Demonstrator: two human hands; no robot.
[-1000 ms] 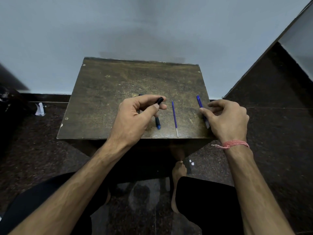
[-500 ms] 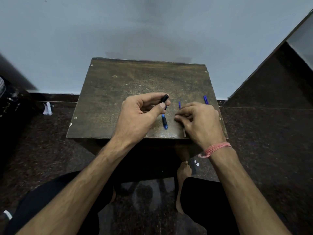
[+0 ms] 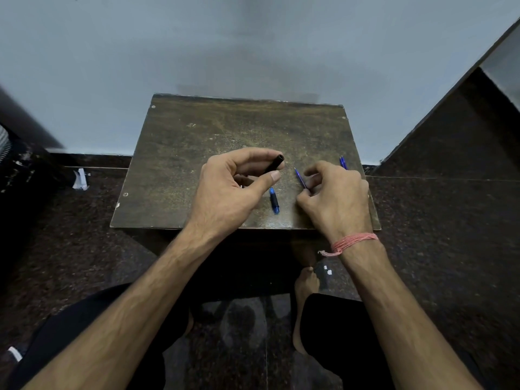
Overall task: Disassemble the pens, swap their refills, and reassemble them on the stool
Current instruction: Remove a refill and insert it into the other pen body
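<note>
A worn brown stool (image 3: 197,142) stands against the wall. My left hand (image 3: 228,190) holds a black pen barrel (image 3: 274,163) above the stool, its open end pointing up and right. My right hand (image 3: 334,198) pinches a thin blue refill (image 3: 300,178) between thumb and fingers, its far end sticking out toward the barrel. A short blue pen piece (image 3: 274,200) lies on the stool between my hands. Another blue pen (image 3: 342,162) lies near the stool's right edge, mostly hidden behind my right hand.
The stool sits on a dark speckled floor (image 3: 450,249) by a pale wall. A dark ledge rises at the right. White scraps (image 3: 80,179) lie on the floor at the left. My bare foot (image 3: 305,288) and knees are below the stool's front edge.
My right hand left the blue pen at the right edge, moved left to the refill and closed on it, lifting its far end. My left hand kept the black barrel.
</note>
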